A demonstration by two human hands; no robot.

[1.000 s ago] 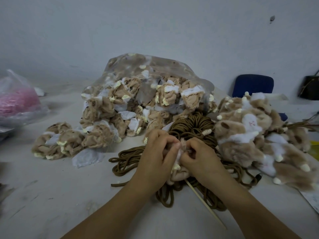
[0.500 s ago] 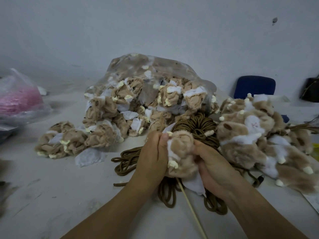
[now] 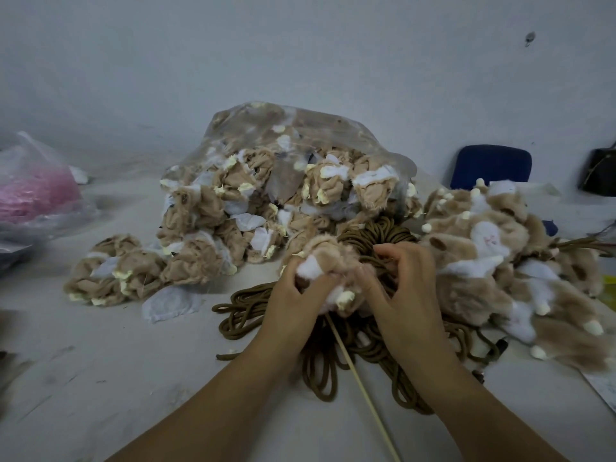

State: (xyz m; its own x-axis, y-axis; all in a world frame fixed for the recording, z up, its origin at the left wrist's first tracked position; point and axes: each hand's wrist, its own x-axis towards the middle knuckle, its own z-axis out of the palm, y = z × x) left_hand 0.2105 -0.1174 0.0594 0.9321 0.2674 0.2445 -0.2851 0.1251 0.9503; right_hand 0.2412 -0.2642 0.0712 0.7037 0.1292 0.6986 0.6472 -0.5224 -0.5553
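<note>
Grey wall behind, pale desk point(image 3: 100, 378) below: left hand point(image 3: 290, 311) and right hand point(image 3: 406, 295) both clutch a plush toy point(image 3: 328, 261) over the brown cord point(image 3: 253, 305) near the desk's middle. Pushed too hard, the thin stick point(image 3: 360, 385) could pierce a seam or slip out.

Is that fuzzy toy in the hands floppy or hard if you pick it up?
Probably floppy: the fuzzy toy bunches and folds where the left hand and right hand grip it. Likely light, since it looks like thin, unstuffed cloth. Its furry surface probably won't slip or roll.
</note>
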